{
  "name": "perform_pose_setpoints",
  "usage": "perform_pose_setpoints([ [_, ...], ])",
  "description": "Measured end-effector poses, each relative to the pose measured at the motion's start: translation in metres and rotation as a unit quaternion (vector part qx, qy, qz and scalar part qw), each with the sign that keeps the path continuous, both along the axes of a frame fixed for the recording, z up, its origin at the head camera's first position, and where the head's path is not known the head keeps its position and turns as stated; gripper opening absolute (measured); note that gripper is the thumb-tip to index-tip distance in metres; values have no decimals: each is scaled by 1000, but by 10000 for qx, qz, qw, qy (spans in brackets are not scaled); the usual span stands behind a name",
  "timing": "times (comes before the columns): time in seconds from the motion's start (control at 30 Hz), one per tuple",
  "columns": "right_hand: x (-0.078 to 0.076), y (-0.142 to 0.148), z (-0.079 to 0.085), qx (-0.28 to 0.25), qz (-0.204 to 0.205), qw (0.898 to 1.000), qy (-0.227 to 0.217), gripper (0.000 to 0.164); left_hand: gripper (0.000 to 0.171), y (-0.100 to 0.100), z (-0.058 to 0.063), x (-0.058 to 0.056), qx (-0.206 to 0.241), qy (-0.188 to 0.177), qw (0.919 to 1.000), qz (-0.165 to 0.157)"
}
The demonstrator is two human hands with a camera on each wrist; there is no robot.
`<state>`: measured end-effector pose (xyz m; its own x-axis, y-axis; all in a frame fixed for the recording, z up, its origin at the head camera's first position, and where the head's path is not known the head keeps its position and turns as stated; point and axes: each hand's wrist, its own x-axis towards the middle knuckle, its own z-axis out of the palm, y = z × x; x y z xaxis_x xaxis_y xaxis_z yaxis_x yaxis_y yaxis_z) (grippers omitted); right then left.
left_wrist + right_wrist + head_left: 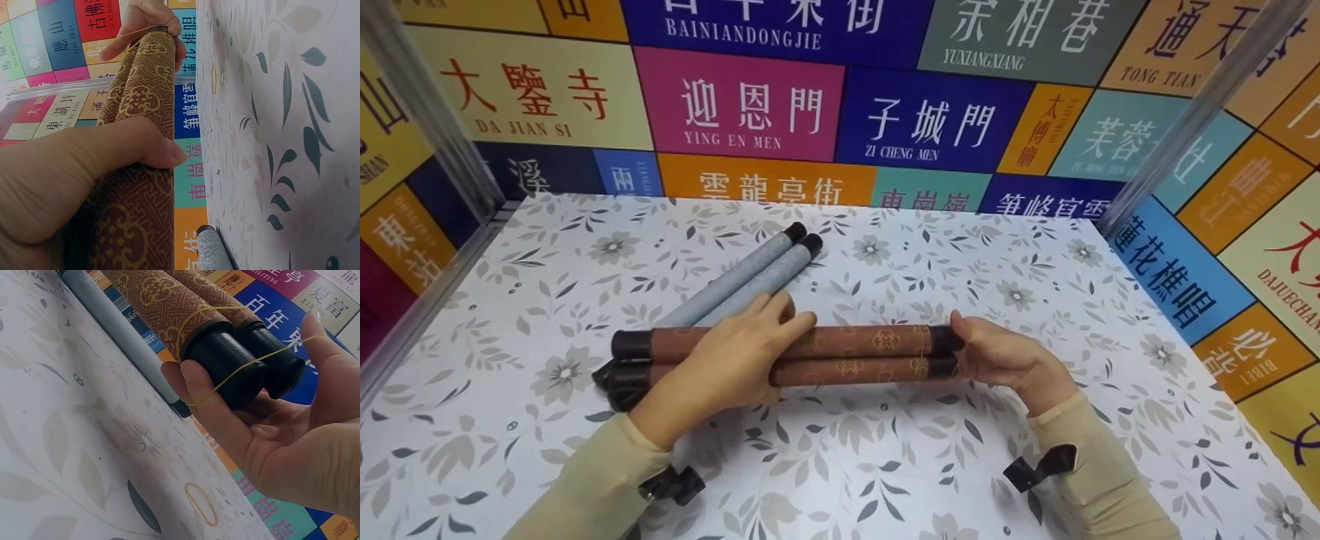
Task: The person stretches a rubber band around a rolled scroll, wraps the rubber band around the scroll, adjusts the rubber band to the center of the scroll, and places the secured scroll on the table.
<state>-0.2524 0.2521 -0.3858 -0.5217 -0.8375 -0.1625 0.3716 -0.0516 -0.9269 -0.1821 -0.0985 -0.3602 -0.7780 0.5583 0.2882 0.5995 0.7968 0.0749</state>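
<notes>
A brown hanging scroll [855, 371] with gold patterning is rolled up on two rods with black end knobs. Around its middle my left hand [735, 345] grips both rolls, thumb laid across them in the left wrist view. My right hand [1009, 356] is at the scroll's right end. There a thin yellow rubber band [260, 360] is stretched between thumb and fingers, crossing the black knobs [225, 363]. Part of the band also circles the patterned rolls just behind the knobs. Beneath and behind the brown scroll lies a grey rolled scroll [735, 277] with black ends, partly covered.
Another yellow rubber band [201, 503] lies loose on the flower-patterned tabletop [885, 450]. Walls with coloured street-name panels [742, 105] enclose the back and sides. Clear posts [1192, 112] stand at the back corners.
</notes>
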Motion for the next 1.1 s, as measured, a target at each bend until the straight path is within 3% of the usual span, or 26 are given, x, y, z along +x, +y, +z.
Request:
perform_pose_setpoints([
  [0.23,4,-6,1,333,-116,9993,76,39,81,1,-1,0,-120,57,9999,-33],
  [0.4,7,-12,2,594,-599,9964,-14,27,81,2,-3,-1,-73,91,9999,-20],
  [0.73,9,-18,1,848,-1044,9908,-125,26,82,1,-7,-5,151,91,9998,102],
  [1.1,11,-16,4,946,-999,9905,-93,32,79,-1,-8,-7,329,40,9991,277],
])
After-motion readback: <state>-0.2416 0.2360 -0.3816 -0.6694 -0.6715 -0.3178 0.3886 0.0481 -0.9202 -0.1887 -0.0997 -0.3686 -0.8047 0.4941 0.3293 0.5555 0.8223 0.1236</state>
